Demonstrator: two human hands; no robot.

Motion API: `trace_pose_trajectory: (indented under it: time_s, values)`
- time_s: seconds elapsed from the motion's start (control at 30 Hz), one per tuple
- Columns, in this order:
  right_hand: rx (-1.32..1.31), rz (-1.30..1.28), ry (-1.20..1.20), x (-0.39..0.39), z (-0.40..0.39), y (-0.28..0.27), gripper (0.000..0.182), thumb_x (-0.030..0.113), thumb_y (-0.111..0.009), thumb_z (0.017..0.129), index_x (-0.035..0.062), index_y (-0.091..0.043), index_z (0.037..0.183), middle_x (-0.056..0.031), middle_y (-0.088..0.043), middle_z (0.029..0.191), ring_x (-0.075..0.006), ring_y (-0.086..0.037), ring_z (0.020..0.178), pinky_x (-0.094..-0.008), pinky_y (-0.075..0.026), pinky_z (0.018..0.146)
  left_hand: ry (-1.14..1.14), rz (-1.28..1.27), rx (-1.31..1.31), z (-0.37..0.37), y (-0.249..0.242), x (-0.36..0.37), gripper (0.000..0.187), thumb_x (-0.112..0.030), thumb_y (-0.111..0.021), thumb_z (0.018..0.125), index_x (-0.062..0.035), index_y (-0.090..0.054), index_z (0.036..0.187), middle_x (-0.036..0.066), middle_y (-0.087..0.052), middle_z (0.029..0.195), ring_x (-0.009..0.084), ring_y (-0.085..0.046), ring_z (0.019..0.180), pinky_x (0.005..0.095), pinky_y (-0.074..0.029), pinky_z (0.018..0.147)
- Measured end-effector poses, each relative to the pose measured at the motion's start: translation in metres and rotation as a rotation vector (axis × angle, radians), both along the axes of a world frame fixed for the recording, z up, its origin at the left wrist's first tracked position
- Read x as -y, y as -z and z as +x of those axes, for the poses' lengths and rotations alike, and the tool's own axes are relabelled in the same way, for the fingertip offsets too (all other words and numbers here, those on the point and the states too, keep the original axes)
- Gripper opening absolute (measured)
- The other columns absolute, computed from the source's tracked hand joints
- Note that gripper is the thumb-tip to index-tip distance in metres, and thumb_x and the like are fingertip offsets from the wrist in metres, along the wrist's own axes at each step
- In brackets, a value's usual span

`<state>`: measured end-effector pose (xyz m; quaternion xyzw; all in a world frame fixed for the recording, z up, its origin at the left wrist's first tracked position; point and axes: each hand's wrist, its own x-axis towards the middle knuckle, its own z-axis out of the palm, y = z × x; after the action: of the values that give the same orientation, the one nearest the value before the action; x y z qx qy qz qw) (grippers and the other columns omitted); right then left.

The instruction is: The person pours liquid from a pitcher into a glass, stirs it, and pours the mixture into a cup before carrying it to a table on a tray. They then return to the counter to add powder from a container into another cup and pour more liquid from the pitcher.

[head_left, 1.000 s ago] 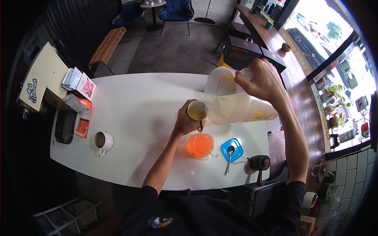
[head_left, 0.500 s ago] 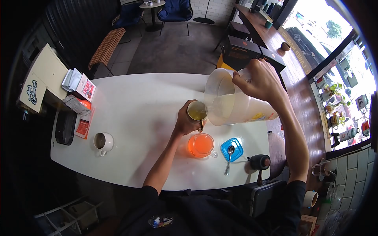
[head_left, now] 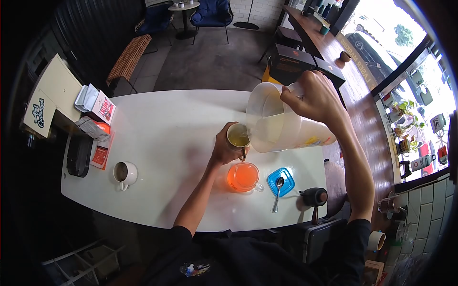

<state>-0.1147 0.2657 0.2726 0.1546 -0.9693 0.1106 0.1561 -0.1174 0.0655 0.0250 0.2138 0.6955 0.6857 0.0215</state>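
Observation:
My left hand [head_left: 225,145] is wrapped round a mug [head_left: 238,135] with pale yellowish liquid inside, held over the white table [head_left: 157,128]. My right hand [head_left: 315,97] grips the handle of a large translucent plastic pitcher [head_left: 281,126], tipped on its side with its mouth at the mug's rim. Whether liquid is flowing between them is hard to tell. Just below the mug stands a glass jug of orange liquid [head_left: 244,177]. To its right, a spoon [head_left: 277,193] rests across a blue lid [head_left: 286,177].
A white cup [head_left: 125,174] with dark contents stands at the left. Boxes of packets [head_left: 101,106] and a black tray [head_left: 79,155] line the left edge. A dark pot with a handle [head_left: 314,196] sits at the right corner. Black boxes [head_left: 291,62] are beyond the table.
The pitcher has shifted very slightly left at its mouth. Both hands keep their hold and have hardly moved.

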Motion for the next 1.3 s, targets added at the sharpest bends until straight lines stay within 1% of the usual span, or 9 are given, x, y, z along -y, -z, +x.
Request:
trace_pose_trajectory:
  time_s: [0.23,0.3,0.67,0.77,0.87,0.93,1.03,1.1,1.3]
  values:
    - [-0.007,-0.009,-0.015,0.000,-0.001,0.002,0.051,0.039,-0.063,0.072,-0.0082,-0.059,0.054,-0.0174,-0.048,0.044,-0.0294,-0.050,0.039,-0.0378,-0.044,0.046,0.014,0.014,0.008,-0.001,0.004,0.000,0.066,-0.007,-0.086,0.060,-0.0023,-0.053,0.117,0.007,-0.065,0.105,0.0150,-0.062,0.095,0.0316,-0.051,0.087]
    - [0.006,-0.007,-0.003,0.002,0.001,0.000,0.051,0.039,-0.063,0.071,-0.0084,-0.059,0.055,-0.0175,-0.048,0.044,-0.0296,-0.050,0.039,-0.0380,-0.044,0.046,-0.023,0.013,-0.092,-0.002,0.007,-0.001,0.064,-0.005,-0.085,0.061,-0.0008,-0.053,0.116,0.007,-0.067,0.098,0.0136,-0.065,0.088,0.0298,-0.054,0.081]
    - [0.006,-0.047,0.007,-0.004,0.004,0.004,0.051,0.040,-0.063,0.071,-0.0090,-0.061,0.057,-0.0194,-0.051,0.047,-0.0315,-0.054,0.042,-0.0391,-0.047,0.048,-0.038,-0.010,-0.089,-0.003,0.008,-0.001,0.064,-0.008,-0.086,0.061,-0.0016,-0.053,0.116,0.008,-0.067,0.100,0.0148,-0.065,0.090,0.0302,-0.054,0.083]
    - [0.030,-0.043,0.046,-0.009,0.006,0.005,0.050,0.039,-0.063,0.071,-0.0092,-0.061,0.057,-0.0194,-0.051,0.047,-0.0310,-0.055,0.042,-0.0384,-0.047,0.048,-0.038,-0.013,-0.068,-0.002,0.007,-0.001,0.064,-0.009,-0.086,0.062,-0.0018,-0.054,0.116,0.008,-0.068,0.100,0.0147,-0.065,0.091,0.0303,-0.054,0.083]
    - [0.007,-0.076,0.030,-0.016,0.006,0.010,0.049,0.038,-0.063,0.071,-0.0088,-0.061,0.057,-0.0183,-0.052,0.047,-0.0298,-0.055,0.042,-0.0375,-0.047,0.048,-0.040,-0.005,-0.062,-0.002,0.007,-0.001,0.063,-0.009,-0.086,0.062,-0.0021,-0.054,0.116,0.007,-0.068,0.100,0.0145,-0.065,0.091,0.0303,-0.054,0.083]
    - [-0.014,-0.162,0.019,-0.020,0.007,0.011,0.048,0.037,-0.063,0.071,-0.0077,-0.061,0.055,-0.0163,-0.052,0.046,-0.0278,-0.055,0.040,-0.0362,-0.047,0.047,-0.043,0.000,-0.067,-0.003,0.007,-0.001,0.063,-0.009,-0.086,0.062,-0.0022,-0.054,0.116,0.007,-0.068,0.099,0.0144,-0.065,0.091,0.0303,-0.054,0.083]
    - [-0.057,-0.171,-0.012,-0.019,0.009,0.011,0.048,0.037,-0.063,0.072,-0.0066,-0.060,0.054,-0.0149,-0.053,0.046,-0.0263,-0.055,0.039,-0.0353,-0.046,0.045,-0.039,-0.018,-0.068,-0.003,0.007,0.000,0.063,-0.010,-0.086,0.061,-0.0028,-0.054,0.115,0.007,-0.068,0.099,0.0145,-0.066,0.091,0.0305,-0.054,0.083]
    - [-0.067,-0.131,-0.014,-0.020,0.008,0.012,0.048,0.037,-0.063,0.073,-0.0064,-0.060,0.053,-0.0147,-0.052,0.045,-0.0262,-0.055,0.039,-0.0351,-0.046,0.045,-0.044,-0.027,-0.115,-0.004,0.010,0.000,0.063,-0.011,-0.086,0.061,-0.0036,-0.055,0.115,0.007,-0.068,0.099,0.0152,-0.066,0.090,0.0309,-0.054,0.083]
    - [-0.032,-0.051,0.023,-0.016,0.009,0.005,0.048,0.037,-0.064,0.073,-0.0064,-0.060,0.053,-0.0153,-0.052,0.044,-0.0283,-0.055,0.040,-0.0359,-0.047,0.047,-0.051,-0.031,-0.095,-0.004,0.012,-0.003,0.064,-0.013,-0.087,0.060,-0.0043,-0.055,0.115,0.007,-0.069,0.099,0.0167,-0.067,0.089,0.0311,-0.054,0.083]
